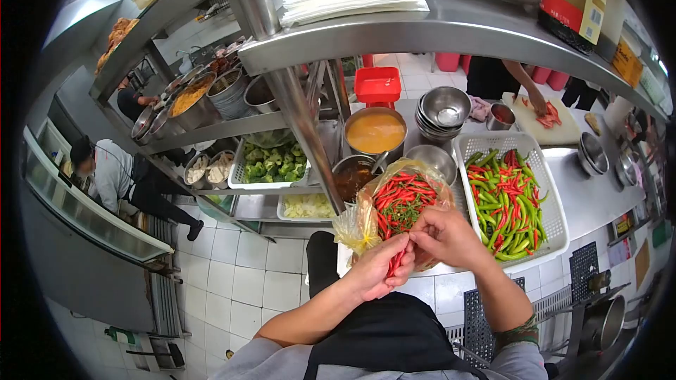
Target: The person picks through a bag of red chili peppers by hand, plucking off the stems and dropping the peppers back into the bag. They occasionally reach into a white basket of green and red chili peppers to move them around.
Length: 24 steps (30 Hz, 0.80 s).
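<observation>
My left hand point(381, 266) is closed around a few red chili peppers point(396, 262), their ends poking out below the fingers. Fingertips of my right hand point(445, 237) pinch together right at the left hand's fingertips; what they grip is too small to make out. Just beyond both hands stands a clear plastic bag point(365, 203) with its mouth rolled open, full of small red chilies point(405, 197) and some green stems. To the right, a white perforated basket point(558, 200) holds long green and red peppers point(508, 204).
Behind the bag are a pot of orange liquid point(376, 131), stacked steel bowls point(444, 109) and a pot of dark sauce point(351, 177). A steel shelf point(436, 28) crosses overhead; its post point(303, 119) rises at left. A co-worker's hand point(539, 104) touches red pieces on a cutting board point(563, 129).
</observation>
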Each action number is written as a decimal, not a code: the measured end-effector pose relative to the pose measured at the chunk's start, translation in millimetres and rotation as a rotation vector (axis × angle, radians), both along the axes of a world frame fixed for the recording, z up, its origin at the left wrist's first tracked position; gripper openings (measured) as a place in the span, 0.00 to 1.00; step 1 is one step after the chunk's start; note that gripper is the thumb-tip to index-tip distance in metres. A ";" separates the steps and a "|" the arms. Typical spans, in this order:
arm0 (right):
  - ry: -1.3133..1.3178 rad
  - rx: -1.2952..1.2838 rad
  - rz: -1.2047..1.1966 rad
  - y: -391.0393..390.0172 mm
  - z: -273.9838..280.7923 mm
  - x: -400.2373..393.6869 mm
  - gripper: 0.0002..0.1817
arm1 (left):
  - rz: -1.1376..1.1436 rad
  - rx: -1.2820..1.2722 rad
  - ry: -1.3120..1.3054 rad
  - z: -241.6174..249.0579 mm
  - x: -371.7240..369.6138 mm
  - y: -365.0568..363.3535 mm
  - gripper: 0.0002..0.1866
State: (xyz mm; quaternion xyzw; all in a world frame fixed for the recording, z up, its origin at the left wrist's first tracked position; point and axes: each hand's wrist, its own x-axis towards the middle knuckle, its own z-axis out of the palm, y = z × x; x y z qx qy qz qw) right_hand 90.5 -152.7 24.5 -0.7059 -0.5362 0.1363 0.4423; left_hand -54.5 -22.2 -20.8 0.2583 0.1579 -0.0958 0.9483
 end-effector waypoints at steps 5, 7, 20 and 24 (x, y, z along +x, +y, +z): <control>-0.412 0.200 -0.186 20.3 -16.7 -24.5 0.06 | 0.119 -0.081 0.060 6.8 2.6 7.5 0.14; -0.478 0.197 -0.179 26.0 -19.9 -27.0 0.05 | 0.142 -0.095 0.078 5.0 1.1 11.1 0.14; -0.357 0.267 -0.205 38.1 -30.3 -23.5 0.08 | 0.183 -0.054 0.058 6.5 -2.4 17.9 0.13; -0.517 0.275 -0.248 35.8 -34.3 -24.5 0.07 | 0.222 -0.012 0.074 6.4 2.4 13.4 0.13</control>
